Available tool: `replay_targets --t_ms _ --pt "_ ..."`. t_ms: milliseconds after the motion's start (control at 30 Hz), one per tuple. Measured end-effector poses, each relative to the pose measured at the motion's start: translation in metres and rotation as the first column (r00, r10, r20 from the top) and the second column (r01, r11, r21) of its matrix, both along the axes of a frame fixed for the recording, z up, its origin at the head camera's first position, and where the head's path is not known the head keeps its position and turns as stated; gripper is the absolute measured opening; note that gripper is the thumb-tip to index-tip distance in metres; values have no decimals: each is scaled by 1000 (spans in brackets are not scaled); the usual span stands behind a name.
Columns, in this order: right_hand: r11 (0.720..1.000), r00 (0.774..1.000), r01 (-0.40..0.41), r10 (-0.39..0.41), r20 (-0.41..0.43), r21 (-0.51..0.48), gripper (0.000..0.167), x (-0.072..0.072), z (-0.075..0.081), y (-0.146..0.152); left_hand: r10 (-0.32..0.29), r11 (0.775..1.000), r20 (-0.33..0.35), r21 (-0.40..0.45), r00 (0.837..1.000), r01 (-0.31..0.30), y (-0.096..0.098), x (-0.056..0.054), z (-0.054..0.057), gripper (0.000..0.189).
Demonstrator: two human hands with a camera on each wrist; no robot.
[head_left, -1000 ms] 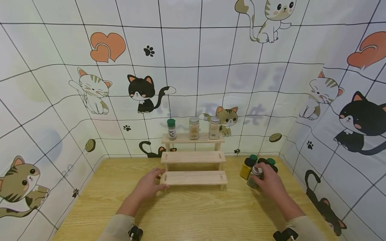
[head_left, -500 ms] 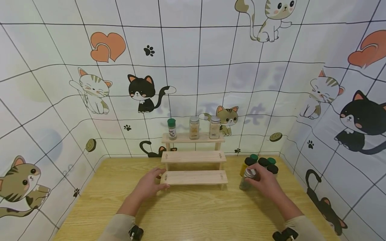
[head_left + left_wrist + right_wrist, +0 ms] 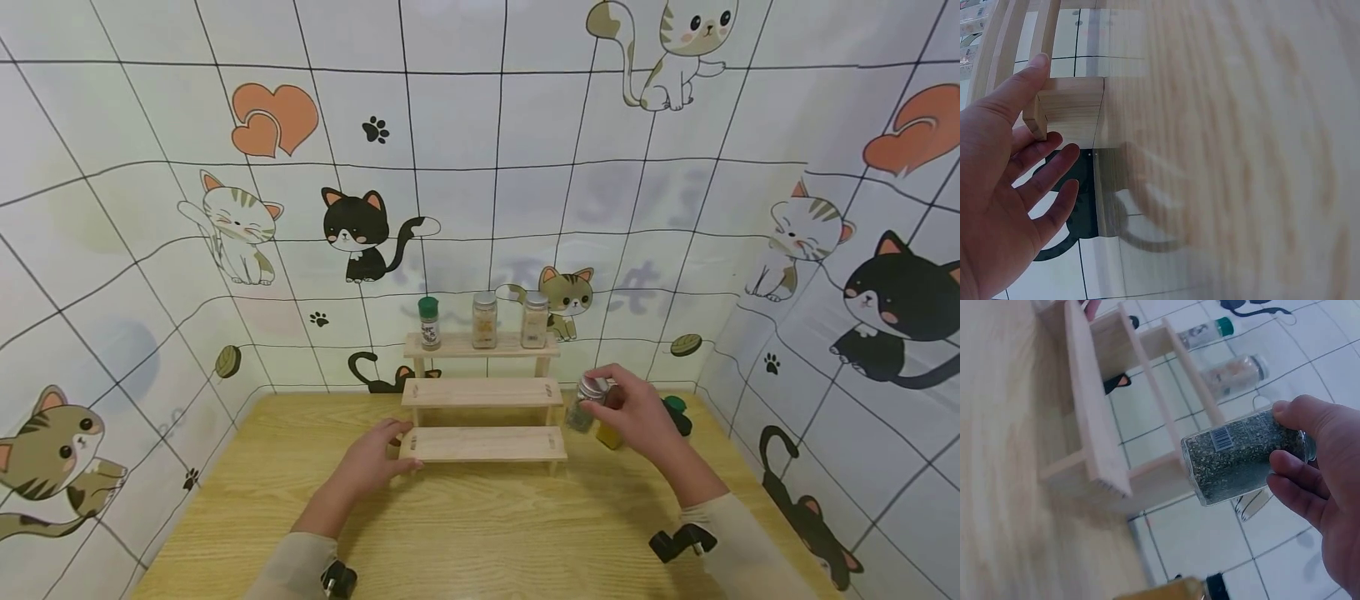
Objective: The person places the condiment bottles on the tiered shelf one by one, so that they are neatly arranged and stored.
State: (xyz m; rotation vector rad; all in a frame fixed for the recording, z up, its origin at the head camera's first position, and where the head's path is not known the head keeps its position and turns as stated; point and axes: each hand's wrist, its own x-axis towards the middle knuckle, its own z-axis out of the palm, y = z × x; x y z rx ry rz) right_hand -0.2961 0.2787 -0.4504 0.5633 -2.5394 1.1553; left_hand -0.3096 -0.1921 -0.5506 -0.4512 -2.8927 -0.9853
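Observation:
In the head view my right hand (image 3: 633, 412) pinches a glass spice jar (image 3: 585, 406) with a silver lid, off the table at the right of a three-tier wooden spice rack (image 3: 483, 444). The right wrist view shows the jar (image 3: 1235, 453) filled with dried green herbs, thumb and fingers near its lid. My left hand (image 3: 367, 460) holds the left end of the rack's lowest tier. Seen from the left wrist, the thumb lies along the board (image 3: 1044, 94) and the index finger reaches behind its end; the other fingers are loosely bent.
On the top tier stand a green-capped shaker (image 3: 429, 325) and two silver-lidded jars, one being the middle jar (image 3: 484, 321). A yellow spice bottle (image 3: 609, 435) and a green-capped bottle (image 3: 675, 404) stand right, partly behind my right hand. A cat-print wall covering (image 3: 465, 200) encloses the table.
My right hand has lifted the herb jar from beside the grouped bottles and carried it left and toward the rack. The left hand stays on the rack.

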Motion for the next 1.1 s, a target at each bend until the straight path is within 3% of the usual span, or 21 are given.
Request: replay_targets --t_ms 233,533,1100 --pt "995 993 -91 88 -72 -45 45 -19 17 -31 -3 1000 -2 -2 1000 3 -2 -2 -1 76" --pt "983 986 -166 164 -30 -81 45 -37 32 -74 -2 1000 16 14 1000 2 -1 2 2 76" --pt "958 974 -225 223 -31 -177 42 -70 23 -147 -6 1000 11 6 1000 6 -1 1 -2 75"
